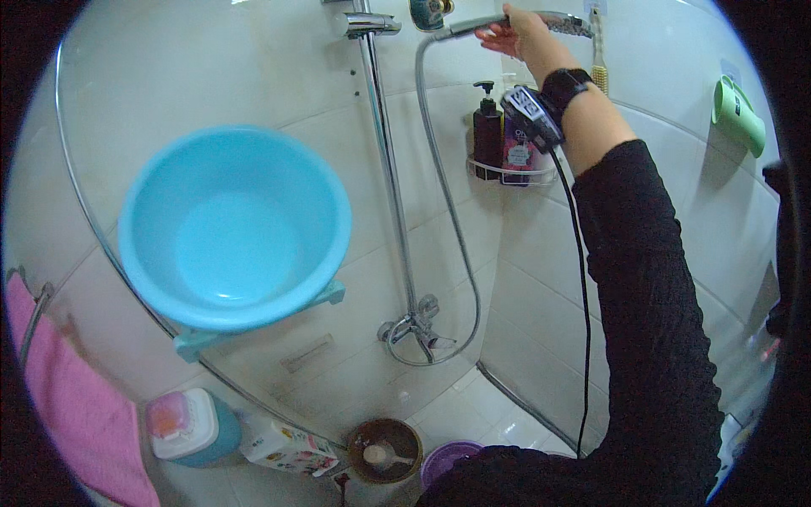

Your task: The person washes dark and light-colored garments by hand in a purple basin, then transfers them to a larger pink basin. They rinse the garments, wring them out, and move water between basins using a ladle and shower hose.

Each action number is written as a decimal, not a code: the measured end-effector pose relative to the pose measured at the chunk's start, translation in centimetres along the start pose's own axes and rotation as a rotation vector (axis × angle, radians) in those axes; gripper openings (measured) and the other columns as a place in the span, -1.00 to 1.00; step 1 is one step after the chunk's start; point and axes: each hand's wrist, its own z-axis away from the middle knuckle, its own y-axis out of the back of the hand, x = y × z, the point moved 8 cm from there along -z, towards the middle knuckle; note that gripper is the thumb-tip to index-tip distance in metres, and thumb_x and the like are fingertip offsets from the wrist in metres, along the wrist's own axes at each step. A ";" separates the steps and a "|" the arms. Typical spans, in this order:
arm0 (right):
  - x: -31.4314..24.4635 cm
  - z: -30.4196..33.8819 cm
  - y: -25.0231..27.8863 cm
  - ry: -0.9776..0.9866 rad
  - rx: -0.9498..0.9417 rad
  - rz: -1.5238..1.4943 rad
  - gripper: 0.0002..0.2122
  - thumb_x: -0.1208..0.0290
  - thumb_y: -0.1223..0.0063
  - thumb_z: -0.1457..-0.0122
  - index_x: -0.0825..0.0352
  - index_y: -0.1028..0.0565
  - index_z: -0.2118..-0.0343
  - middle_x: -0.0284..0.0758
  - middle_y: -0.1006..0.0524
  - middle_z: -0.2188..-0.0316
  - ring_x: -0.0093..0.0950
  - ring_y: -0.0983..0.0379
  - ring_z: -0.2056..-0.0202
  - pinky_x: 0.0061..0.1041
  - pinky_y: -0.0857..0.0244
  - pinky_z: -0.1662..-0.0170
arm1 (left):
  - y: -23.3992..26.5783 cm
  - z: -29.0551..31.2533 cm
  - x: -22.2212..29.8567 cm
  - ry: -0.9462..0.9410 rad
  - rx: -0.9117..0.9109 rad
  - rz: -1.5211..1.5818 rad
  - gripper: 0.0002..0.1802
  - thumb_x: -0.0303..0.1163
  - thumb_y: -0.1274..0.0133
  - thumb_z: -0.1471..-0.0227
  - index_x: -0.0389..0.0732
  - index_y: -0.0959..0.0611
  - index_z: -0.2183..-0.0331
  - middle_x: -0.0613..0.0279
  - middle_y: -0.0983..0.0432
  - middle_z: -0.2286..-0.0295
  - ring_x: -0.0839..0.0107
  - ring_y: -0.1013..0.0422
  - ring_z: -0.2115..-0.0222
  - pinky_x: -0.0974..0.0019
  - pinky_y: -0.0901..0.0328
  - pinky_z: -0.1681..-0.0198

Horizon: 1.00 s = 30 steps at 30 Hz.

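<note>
The person's right hand (522, 35) is up high, wrapped round the handle of the shower head (568, 24), which is off the chrome wall bracket (372, 24) and near the corner. The left hand is out of my sight, so I can't tell its state. From where I stand the grip looks loose, some fingers hanging below the handle; if it's wet, it could slip and swing down on its hose (432, 144). The white rack (507, 176) sits below, and a drop might knock the black pump bottle (487, 135) or the purple bottle (517, 156) off it. The hose loops around the mixer tap (411, 329) — a hard tug could catch there. What worries me most is the wrist device (532, 118) and its dangling cable (581, 270) — any spray could soak them, or a sweeping arm could snag the cable.
</note>
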 end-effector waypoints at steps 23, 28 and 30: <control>-3.8 -1.5 -11.2 0.084 -0.247 0.182 -0.62 0.14 0.05 -0.27 0.46 -0.48 0.38 -0.08 -0.55 0.47 -0.14 -0.56 0.41 -0.10 -0.50 0.36 | 2.1 -1.3 -1.4 0.019 -0.079 -0.027 -0.42 -0.07 0.05 -0.18 -0.23 -0.43 -0.11 -0.03 -0.39 -0.05 0.05 -0.38 0.01 0.06 -0.28 -0.03; -5.1 1.5 -13.6 0.322 -0.052 0.350 -0.55 0.07 -0.01 -0.22 0.54 -0.49 0.32 -0.09 -0.55 0.53 -0.17 -0.55 0.47 -0.21 -0.51 0.40 | 0.4 -0.5 -3.9 0.044 -0.105 -0.050 -0.43 -0.09 0.05 -0.18 -0.24 -0.44 -0.10 -0.04 -0.40 -0.03 0.05 -0.40 0.03 0.06 -0.30 -0.01; -1.8 3.2 -13.1 0.104 -0.123 0.265 -0.48 0.00 -0.03 -0.20 0.53 -0.50 0.21 -0.04 -0.58 0.38 -0.17 -0.56 0.38 -0.22 -0.53 0.31 | -1.0 2.0 -5.2 0.076 -0.132 -0.079 -0.44 -0.09 0.05 -0.18 -0.24 -0.44 -0.10 -0.04 -0.41 -0.03 0.05 -0.41 0.04 0.05 -0.30 -0.01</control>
